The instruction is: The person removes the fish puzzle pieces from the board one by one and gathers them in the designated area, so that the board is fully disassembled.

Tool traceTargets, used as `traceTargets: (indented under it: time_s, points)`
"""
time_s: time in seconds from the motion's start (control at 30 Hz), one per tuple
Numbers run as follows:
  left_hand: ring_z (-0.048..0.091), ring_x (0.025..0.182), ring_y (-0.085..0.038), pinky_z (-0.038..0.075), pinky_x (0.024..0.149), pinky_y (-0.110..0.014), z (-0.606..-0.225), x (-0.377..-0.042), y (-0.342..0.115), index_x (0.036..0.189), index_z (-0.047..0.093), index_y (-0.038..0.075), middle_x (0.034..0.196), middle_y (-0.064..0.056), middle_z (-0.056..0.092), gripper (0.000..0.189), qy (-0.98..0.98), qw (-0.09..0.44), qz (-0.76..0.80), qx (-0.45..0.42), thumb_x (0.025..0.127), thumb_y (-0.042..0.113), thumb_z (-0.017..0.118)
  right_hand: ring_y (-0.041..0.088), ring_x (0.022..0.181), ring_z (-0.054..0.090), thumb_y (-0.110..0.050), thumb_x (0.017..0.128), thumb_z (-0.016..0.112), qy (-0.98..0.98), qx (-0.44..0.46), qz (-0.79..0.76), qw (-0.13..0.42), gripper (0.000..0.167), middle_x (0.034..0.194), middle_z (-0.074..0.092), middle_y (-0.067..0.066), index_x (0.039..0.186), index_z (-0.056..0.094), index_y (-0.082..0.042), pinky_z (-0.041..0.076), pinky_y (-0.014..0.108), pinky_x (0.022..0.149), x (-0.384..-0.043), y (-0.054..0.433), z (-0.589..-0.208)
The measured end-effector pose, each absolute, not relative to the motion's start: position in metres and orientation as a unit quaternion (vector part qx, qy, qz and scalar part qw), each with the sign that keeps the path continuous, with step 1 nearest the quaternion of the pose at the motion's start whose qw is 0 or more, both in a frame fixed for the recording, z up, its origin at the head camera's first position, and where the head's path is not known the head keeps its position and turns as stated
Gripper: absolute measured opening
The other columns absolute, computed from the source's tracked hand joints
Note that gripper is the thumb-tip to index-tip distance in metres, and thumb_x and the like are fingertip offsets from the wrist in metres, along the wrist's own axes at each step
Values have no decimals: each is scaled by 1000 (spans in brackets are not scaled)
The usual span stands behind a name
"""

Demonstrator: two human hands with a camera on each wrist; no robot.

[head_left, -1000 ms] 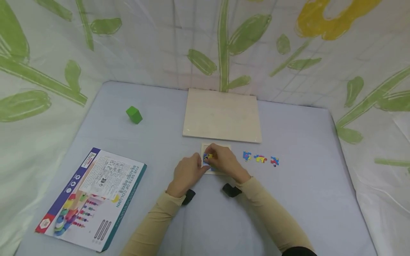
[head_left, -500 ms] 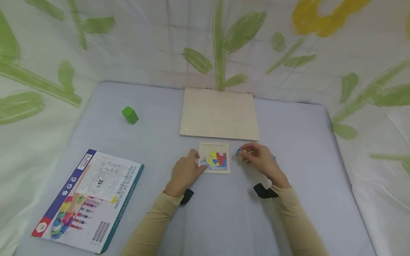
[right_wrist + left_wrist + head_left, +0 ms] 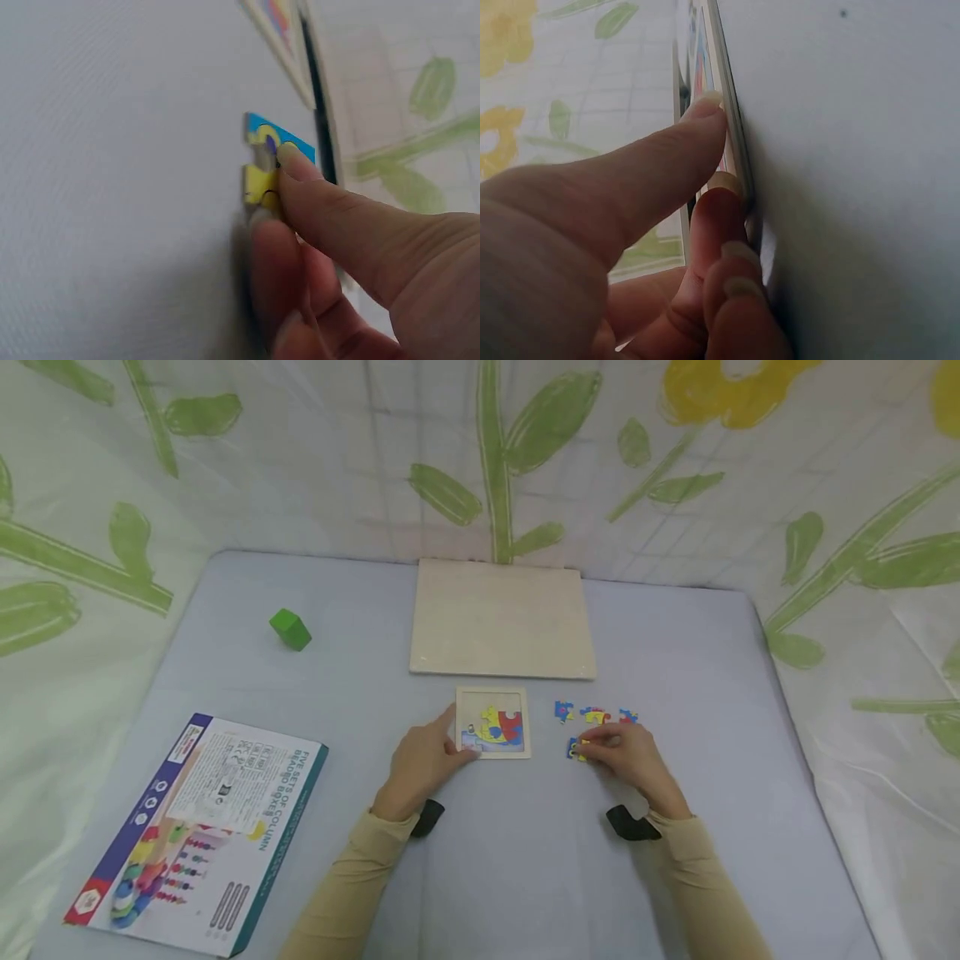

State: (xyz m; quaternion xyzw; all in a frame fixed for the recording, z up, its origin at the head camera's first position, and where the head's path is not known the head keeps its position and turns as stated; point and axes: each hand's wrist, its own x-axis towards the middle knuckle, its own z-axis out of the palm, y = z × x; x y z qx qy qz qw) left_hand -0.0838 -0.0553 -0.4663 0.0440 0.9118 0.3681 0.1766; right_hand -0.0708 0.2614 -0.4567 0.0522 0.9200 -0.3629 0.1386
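The right hand (image 3: 633, 762) pinches a blue-and-yellow jigsaw piece (image 3: 574, 749) in its fingers; leftward, the left hand's (image 3: 422, 766) fingers grasp a square, pale wooden puzzle frame (image 3: 527, 722). Beyond lie three multicoloured jigsaw pieces (image 3: 595, 716), then a rectangular beige board (image 3: 502, 620).

The big box (image 3: 202, 839) has words (image 3: 294, 789) on it that say "FIVE SETS OF COLUMN BEADED BOXES". They run sideways. The tiny print on its white label (image 3: 217, 781) is too small to read. Three round signs (image 3: 151, 804) sit on its purple strip (image 3: 135, 831), and a white six-sided sign (image 3: 87, 901) sits on its red corner (image 3: 96, 888).
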Motion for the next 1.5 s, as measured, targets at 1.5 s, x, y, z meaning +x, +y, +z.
traceTargets:
  time_s: [1.5]
  points:
    - [51,60,-9,36,56,-22,-470,-87,-58,155,46,5,73,1,67,82,918,161,356,61,87,31,84,28,102,72,-22,82,88,931,-80,-301,189,39,110,77,15,112,76,0,58,42,92,-140,139,-452]
